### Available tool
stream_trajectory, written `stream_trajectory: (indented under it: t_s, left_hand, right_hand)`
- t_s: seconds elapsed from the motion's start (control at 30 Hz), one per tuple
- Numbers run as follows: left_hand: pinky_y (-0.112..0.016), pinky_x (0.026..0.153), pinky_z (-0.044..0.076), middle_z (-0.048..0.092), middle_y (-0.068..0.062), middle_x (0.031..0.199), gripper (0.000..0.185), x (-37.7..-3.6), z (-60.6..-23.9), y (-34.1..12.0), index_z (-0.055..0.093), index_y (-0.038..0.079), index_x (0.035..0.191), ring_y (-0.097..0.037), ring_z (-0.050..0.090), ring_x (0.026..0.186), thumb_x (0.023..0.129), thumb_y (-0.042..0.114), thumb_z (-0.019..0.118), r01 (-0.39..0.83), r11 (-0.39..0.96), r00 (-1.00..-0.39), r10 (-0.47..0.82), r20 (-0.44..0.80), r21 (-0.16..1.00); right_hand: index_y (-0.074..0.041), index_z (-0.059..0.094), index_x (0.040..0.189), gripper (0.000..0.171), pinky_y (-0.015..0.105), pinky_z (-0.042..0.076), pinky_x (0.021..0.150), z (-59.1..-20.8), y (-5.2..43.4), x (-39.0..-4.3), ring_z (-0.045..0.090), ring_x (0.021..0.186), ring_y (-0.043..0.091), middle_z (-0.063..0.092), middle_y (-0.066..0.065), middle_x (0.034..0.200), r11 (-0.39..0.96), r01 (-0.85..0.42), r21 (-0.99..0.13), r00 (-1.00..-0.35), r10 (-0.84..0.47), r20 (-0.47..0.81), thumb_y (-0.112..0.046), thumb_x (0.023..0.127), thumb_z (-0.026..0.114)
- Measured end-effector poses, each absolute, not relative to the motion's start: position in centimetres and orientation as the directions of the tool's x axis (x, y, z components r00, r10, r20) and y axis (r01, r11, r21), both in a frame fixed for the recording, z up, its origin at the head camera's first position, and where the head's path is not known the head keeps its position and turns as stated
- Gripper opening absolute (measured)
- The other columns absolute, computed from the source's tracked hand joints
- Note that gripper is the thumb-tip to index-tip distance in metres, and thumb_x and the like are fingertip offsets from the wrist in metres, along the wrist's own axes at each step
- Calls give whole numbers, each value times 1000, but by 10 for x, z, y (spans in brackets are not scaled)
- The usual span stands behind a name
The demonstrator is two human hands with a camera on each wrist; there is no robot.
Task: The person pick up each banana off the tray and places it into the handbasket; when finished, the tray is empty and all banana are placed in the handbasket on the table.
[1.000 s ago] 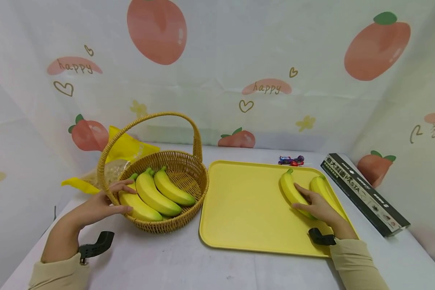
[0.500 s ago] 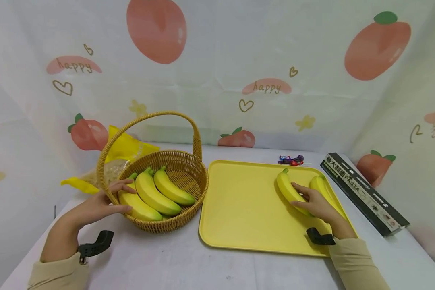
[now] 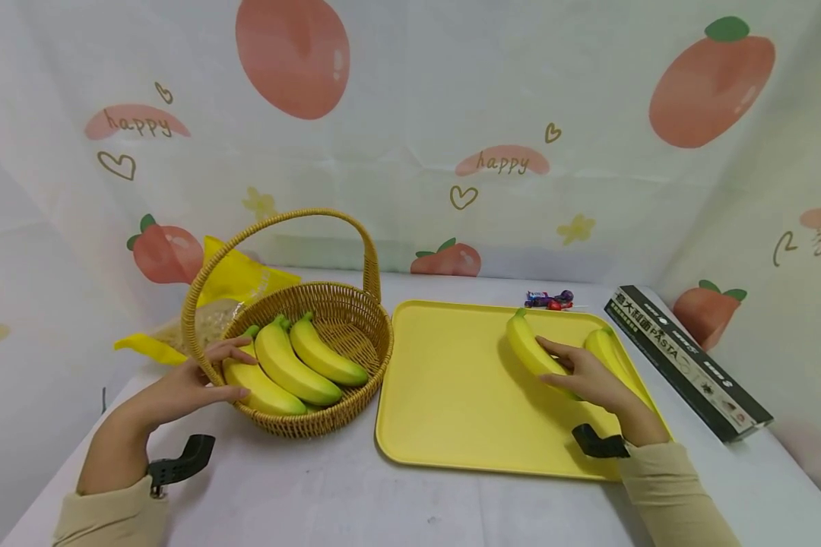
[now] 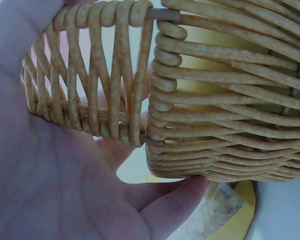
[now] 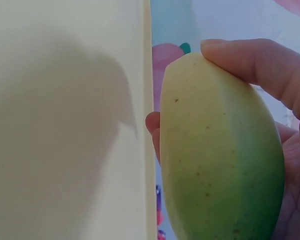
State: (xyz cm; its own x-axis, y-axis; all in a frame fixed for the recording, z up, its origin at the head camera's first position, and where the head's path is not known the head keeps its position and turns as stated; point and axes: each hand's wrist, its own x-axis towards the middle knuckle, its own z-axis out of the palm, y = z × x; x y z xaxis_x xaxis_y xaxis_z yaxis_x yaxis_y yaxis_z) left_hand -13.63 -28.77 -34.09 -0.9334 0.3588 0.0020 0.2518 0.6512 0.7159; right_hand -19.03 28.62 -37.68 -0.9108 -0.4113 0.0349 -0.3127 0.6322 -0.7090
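My right hand [image 3: 584, 372] grips a yellow banana [image 3: 528, 346] with a green tip, over the right half of a yellow tray [image 3: 445, 395]. In the right wrist view the thumb and fingers clasp both sides of the banana [image 5: 215, 140]. At the left, my left hand [image 3: 194, 380] holds the wicker basket [image 3: 301, 427] where its handle meets the rim. The left wrist view has the woven handle base [image 4: 97, 70] against the palm, with fingers reaching behind. Several bananas [image 3: 294, 361] lie in the basket. Another banana [image 3: 609, 351] rests along the tray's right side.
A black PASTA box [image 3: 687, 365] lies right of the tray. Wrapped lollipops [image 3: 549, 301] lie behind the tray's far edge. Behind the basket is a yellow bag [image 3: 242, 277] with a clear window. A printed cloth [image 3: 410, 114] hangs at the back.
My right hand has lifted the banana slightly and carried it a little leftward, away from the other banana on the tray. The left hand and the basket have stayed in place.
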Motion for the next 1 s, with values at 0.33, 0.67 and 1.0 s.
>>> stream_trajectory:
  t_s: [0.33,0.67,1.0]
  left_hand:
    - [-64,94,33,33,-20,144,35,-135,-341,-287,55,11,114,-46,24,130,83,20,69,264,641,-931,364,18,721]
    - [-22,89,40,34,-17,144,37,-136,-341,-288,56,11,116,-41,27,131,83,22,69,250,661,-937,349,4,707]
    - [-62,92,38,31,-18,145,40,-135,-340,-287,54,8,119,-43,25,131,84,21,68,238,642,-936,351,-4,729]
  right_hand:
    - [4,32,141,65,13,47,80,-372,269,-196,50,119,36,36,28,142,582,-345,-736,-877,-480,31,-18,88,63]
    - [2,30,142,66,14,46,83,-369,250,-200,48,122,34,35,26,144,531,-358,-768,-831,-557,3,-21,89,62]
    - [1,34,141,65,13,45,84,-371,225,-200,51,112,3,37,23,144,519,-408,-751,-787,-617,1,-23,88,64]
